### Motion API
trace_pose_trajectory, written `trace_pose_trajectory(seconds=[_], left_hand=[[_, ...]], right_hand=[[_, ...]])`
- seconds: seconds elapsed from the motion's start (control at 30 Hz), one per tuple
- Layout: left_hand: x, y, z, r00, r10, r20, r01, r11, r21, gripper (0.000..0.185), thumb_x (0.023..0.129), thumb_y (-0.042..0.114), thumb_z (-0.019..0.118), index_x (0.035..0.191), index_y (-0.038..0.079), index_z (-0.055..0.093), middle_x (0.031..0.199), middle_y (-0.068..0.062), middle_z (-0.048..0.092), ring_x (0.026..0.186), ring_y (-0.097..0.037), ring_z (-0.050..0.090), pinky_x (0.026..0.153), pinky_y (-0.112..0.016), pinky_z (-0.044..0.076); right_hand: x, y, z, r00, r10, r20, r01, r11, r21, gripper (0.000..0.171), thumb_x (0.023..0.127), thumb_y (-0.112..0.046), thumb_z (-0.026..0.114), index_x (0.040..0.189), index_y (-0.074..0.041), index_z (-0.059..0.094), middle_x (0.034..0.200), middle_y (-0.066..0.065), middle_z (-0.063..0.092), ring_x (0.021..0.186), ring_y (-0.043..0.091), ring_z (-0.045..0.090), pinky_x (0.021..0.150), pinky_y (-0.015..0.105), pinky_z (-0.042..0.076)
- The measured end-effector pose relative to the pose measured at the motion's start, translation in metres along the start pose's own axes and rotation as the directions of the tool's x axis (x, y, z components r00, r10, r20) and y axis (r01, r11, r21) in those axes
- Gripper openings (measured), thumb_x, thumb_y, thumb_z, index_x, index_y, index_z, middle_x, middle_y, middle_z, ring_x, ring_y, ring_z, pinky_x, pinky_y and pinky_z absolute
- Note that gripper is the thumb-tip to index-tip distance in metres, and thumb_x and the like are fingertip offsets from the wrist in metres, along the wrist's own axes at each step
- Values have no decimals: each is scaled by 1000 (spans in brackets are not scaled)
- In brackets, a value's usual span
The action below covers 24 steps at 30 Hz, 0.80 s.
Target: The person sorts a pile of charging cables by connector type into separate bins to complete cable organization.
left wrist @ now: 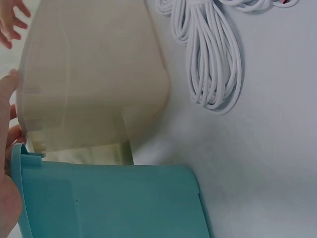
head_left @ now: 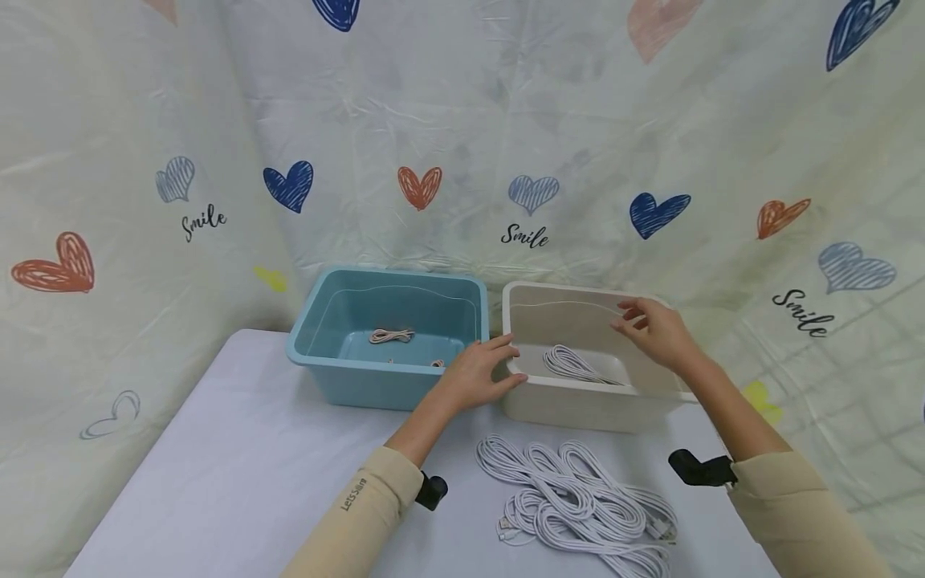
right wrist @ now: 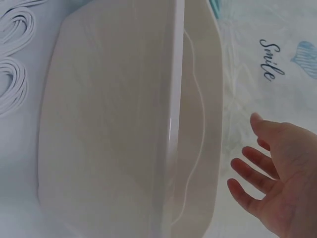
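My left hand [head_left: 473,371] reaches over the right end of the blue bin [head_left: 405,385], its fingertips and thumb at the near left corner of the beige bin [head_left: 571,405]. In the left wrist view its fingers [left wrist: 7,87] lie along the beige bin's edge. Above the far right part of the beige bin hovers my right hand [head_left: 656,333], fingers loosely bent with nothing between them. A bundled white cable [head_left: 571,363] lies on the beige bin's floor. Inside the blue bin is a smaller, pale coiled cord [head_left: 391,335].
Several bundled white cables [head_left: 578,506] lie in a heap on the white tabletop [head_left: 238,474], in front of the beige bin. Behind both bins hangs a pale curtain [head_left: 462,120] printed with hearts and "Smile". Small bits [head_left: 437,364] show at the blue bin's front.
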<state>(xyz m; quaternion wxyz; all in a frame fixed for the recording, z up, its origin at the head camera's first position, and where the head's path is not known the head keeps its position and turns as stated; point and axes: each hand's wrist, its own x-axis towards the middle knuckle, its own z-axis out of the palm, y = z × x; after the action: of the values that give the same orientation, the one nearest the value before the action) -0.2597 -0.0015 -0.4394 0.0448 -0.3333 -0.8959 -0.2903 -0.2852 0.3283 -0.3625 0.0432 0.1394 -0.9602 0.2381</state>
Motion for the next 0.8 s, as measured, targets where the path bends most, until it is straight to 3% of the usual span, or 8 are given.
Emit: trace_pose_trajectory(seconds=[0.37,0.57,0.8], left_hand=[[0,-1,1,1000,-15,13,15,1000,8,43,104,38,68,138,12,68,160,-11,51,137,-32,60,121,-56,40],[0,-1,2,999,-25,20,25,1000,3,43,104,39,68,139,13,68,161,-11,51,138,-32,60,121,-55,39],[2,-1,2,999,-26,23,26,1000,-5,43,104,39,68,138,12,68,161,-11,50,139,-31,58,122,-54,39]], right_hand=[[-24,-14,9,994,-40,-104,45,998,44,38,103,-13,69,133,9,60,116,32,68,99,48,71,83,58,60],[-38,-20,17,980,-92,-178,106,992,70,38,99,-6,73,132,10,62,111,30,70,94,44,72,78,26,59],[-56,-27,30,967,-104,-233,135,983,121,37,95,-1,76,128,7,65,104,25,72,86,35,72,73,28,62]])
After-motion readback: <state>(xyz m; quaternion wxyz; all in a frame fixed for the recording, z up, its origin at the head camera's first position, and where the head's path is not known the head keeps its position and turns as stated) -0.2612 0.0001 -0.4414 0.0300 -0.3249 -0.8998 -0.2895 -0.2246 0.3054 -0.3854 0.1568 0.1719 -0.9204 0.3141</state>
